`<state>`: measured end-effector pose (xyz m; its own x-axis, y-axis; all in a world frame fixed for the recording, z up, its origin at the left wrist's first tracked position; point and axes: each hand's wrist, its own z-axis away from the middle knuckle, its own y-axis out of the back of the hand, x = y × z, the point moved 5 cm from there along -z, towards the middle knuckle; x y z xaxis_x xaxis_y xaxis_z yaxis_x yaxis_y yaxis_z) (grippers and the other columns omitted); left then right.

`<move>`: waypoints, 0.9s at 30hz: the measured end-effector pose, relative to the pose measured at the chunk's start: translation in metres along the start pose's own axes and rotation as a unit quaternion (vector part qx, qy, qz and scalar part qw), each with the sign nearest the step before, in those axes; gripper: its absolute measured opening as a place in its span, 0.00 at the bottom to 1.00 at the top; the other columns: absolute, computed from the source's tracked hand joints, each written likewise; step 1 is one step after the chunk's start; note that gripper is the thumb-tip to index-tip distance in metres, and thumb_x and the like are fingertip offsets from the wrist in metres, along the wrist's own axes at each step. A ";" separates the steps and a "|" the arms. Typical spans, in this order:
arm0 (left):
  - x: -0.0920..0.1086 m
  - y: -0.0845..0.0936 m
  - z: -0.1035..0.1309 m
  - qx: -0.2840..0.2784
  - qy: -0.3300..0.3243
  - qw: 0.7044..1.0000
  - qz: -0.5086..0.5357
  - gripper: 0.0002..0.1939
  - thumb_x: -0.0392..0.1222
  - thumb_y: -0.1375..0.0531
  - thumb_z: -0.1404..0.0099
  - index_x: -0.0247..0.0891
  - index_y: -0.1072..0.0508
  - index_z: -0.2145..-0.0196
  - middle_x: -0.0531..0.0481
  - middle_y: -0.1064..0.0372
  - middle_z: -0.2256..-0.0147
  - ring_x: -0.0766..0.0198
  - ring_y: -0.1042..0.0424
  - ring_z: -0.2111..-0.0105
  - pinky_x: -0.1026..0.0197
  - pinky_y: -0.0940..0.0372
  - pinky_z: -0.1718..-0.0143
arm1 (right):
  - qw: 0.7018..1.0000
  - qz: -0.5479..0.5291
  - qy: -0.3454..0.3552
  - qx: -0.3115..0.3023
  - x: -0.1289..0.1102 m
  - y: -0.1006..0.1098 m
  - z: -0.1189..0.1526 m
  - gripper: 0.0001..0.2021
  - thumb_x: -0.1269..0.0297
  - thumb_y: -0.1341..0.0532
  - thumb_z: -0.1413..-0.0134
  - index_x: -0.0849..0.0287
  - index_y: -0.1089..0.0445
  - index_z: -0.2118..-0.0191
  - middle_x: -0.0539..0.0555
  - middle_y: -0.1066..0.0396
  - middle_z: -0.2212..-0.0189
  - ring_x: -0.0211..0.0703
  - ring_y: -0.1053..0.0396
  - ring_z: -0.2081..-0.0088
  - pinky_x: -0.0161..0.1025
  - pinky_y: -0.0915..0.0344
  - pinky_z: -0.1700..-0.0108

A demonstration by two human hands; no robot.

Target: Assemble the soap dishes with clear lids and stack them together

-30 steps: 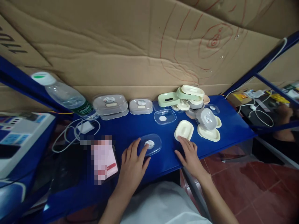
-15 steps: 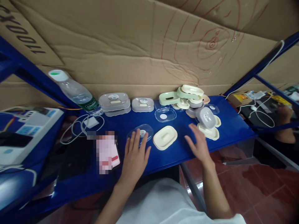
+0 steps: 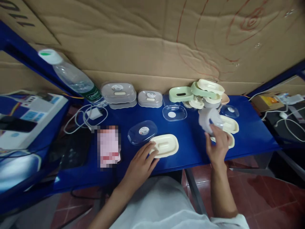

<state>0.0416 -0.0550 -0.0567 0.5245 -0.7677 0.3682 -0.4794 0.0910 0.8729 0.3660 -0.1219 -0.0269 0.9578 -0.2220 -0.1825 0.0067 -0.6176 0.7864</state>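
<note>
My right hand grips a grey oval dish by its near edge, lifted a little and blurred by motion. Cream pieces lie beneath and beside it. My left hand rests its fingertips on the left end of a cream oval tray, fingers slightly apart. Behind that hand lies a clear lid with a round sticker. Another clear lid is further back. Green dishes and cream dishes are piled at the back right.
Grey lidded boxes stand along the cardboard wall. At the left are a water bottle, a white cable and a pixelated pink item. A blue shelf post slants at the left.
My left hand has moved from the clear lid onto the cream tray, which sits turned differently. My right hand has reached right and taken hold of the grey dish. The view has shifted.
</note>
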 end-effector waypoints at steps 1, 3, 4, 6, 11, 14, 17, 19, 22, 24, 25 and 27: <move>-0.002 0.001 0.003 0.001 0.015 1.000 0.013 0.15 0.41 0.40 0.23 0.39 0.27 0.41 0.38 0.30 0.36 0.49 0.30 0.34 0.46 0.29 0.35 | 0.998 -0.029 0.044 -0.035 -0.022 -0.001 0.005 0.19 0.59 0.42 0.27 0.53 0.29 0.36 0.61 0.23 0.41 0.57 0.26 0.39 0.57 0.42 0.35; -0.005 0.004 0.007 0.014 0.050 0.998 0.034 0.22 0.41 0.39 0.23 0.41 0.33 0.35 0.37 0.34 0.34 0.50 0.31 0.33 0.49 0.27 0.37 | 0.978 -0.100 0.142 -0.115 -0.066 -0.005 0.017 0.20 0.65 0.42 0.27 0.49 0.32 0.33 0.57 0.23 0.40 0.53 0.26 0.38 0.57 0.44 0.32; -0.005 0.005 0.009 0.025 0.067 0.997 0.040 0.25 0.41 0.39 0.24 0.42 0.36 0.32 0.37 0.36 0.32 0.50 0.31 0.33 0.49 0.26 0.38 | 0.962 -0.134 0.184 -0.150 -0.085 -0.007 0.023 0.21 0.68 0.42 0.27 0.48 0.33 0.33 0.56 0.23 0.40 0.51 0.27 0.37 0.56 0.45 0.31; -0.006 0.007 0.011 0.045 0.086 0.994 0.051 0.30 0.41 0.37 0.25 0.43 0.40 0.29 0.34 0.39 0.31 0.49 0.31 0.33 0.50 0.26 0.39 | 0.932 -0.185 0.241 -0.198 -0.113 -0.011 0.031 0.22 0.70 0.43 0.27 0.48 0.34 0.32 0.54 0.24 0.39 0.48 0.28 0.36 0.56 0.48 0.29; -0.003 0.008 0.016 0.037 0.070 0.996 0.042 0.33 0.39 0.38 0.24 0.44 0.44 0.27 0.33 0.42 0.29 0.48 0.32 0.33 0.47 0.27 0.38 | 0.899 -0.213 0.280 -0.260 -0.136 -0.024 0.038 0.20 0.68 0.43 0.25 0.50 0.32 0.33 0.54 0.26 0.36 0.48 0.33 0.32 0.58 0.55 0.26; -0.004 0.016 0.016 0.010 0.052 0.998 0.036 0.30 0.38 0.39 0.24 0.43 0.40 0.29 0.32 0.45 0.28 0.45 0.36 0.30 0.44 0.29 0.36 | 0.883 -0.212 0.304 -0.287 -0.141 -0.028 0.044 0.22 0.67 0.42 0.25 0.48 0.34 0.31 0.53 0.29 0.34 0.48 0.36 0.30 0.59 0.57 0.24; -0.009 0.030 0.013 -0.044 0.048 0.996 0.064 0.25 0.38 0.41 0.25 0.42 0.35 0.33 0.34 0.45 0.28 0.45 0.37 0.30 0.42 0.32 0.34 | 0.879 -0.214 0.304 -0.298 -0.143 -0.028 0.047 0.24 0.70 0.44 0.25 0.47 0.36 0.29 0.53 0.30 0.33 0.47 0.36 0.29 0.60 0.58 0.23; -0.016 0.042 0.008 -0.051 0.062 0.994 0.070 0.24 0.36 0.44 0.26 0.41 0.33 0.35 0.37 0.38 0.31 0.48 0.35 0.32 0.42 0.33 0.34 | 0.878 -0.212 0.300 -0.305 -0.142 -0.027 0.047 0.26 0.74 0.46 0.26 0.47 0.36 0.29 0.53 0.30 0.33 0.47 0.37 0.29 0.61 0.59 0.23; -0.021 0.053 0.002 -0.046 0.067 0.995 0.049 0.22 0.32 0.46 0.27 0.41 0.28 0.38 0.40 0.31 0.36 0.50 0.31 0.36 0.43 0.32 0.36 | 0.880 -0.208 0.294 -0.310 -0.141 -0.027 0.046 0.28 0.77 0.48 0.28 0.47 0.35 0.29 0.54 0.30 0.33 0.49 0.37 0.29 0.64 0.59 0.23; -0.016 0.047 0.001 -0.074 0.049 0.995 0.043 0.19 0.35 0.44 0.28 0.42 0.25 0.42 0.41 0.30 0.37 0.48 0.30 0.38 0.41 0.32 0.37 | 0.882 -0.208 0.289 -0.310 -0.140 -0.028 0.045 0.27 0.77 0.48 0.28 0.48 0.34 0.30 0.54 0.30 0.33 0.50 0.37 0.29 0.65 0.58 0.24; -0.011 0.042 0.001 -0.086 0.040 0.995 0.042 0.18 0.38 0.42 0.28 0.41 0.24 0.43 0.41 0.29 0.37 0.46 0.31 0.37 0.40 0.31 0.37 | 0.883 -0.207 0.285 -0.308 -0.140 -0.029 0.044 0.26 0.75 0.48 0.27 0.49 0.33 0.31 0.55 0.31 0.32 0.51 0.37 0.29 0.64 0.56 0.24; -0.003 0.033 0.005 -0.097 0.027 0.994 0.042 0.18 0.45 0.39 0.27 0.41 0.24 0.43 0.41 0.30 0.36 0.43 0.34 0.35 0.40 0.32 0.36 | 0.889 -0.204 0.277 -0.303 -0.139 -0.030 0.042 0.21 0.69 0.46 0.26 0.50 0.31 0.33 0.58 0.34 0.30 0.52 0.38 0.29 0.63 0.52 0.26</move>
<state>0.0211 -0.0529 -0.0306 0.5282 -0.7177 0.4538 -0.3804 0.2778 0.8821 0.2207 -0.1044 -0.0504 0.8334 0.4365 -0.3390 0.3789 -0.0047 0.9254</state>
